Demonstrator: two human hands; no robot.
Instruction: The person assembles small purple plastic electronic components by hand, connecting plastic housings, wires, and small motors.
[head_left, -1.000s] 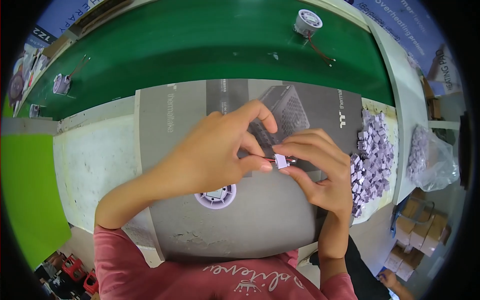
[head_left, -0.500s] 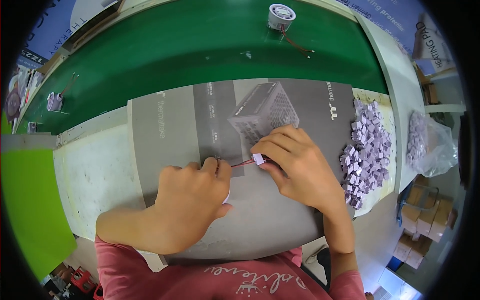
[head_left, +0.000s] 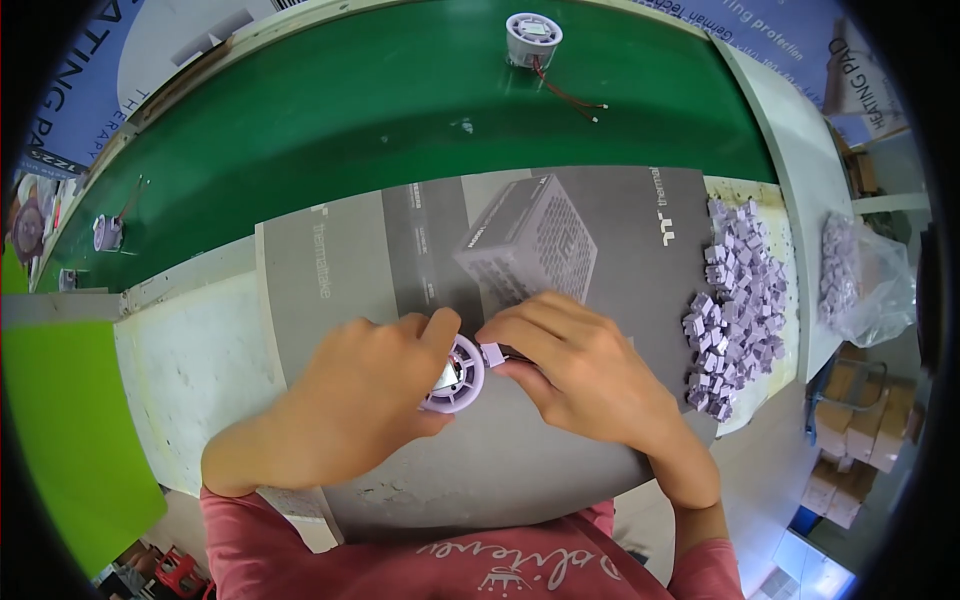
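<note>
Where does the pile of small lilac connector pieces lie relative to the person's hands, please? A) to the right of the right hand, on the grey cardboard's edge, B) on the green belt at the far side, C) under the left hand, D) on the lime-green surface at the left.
A: the pile of lilac pieces lies right of the right hand, at the right edge of the grey cardboard.

Round lilac fan half hidden under left hand; connector wire buried beneath right hand.
</note>
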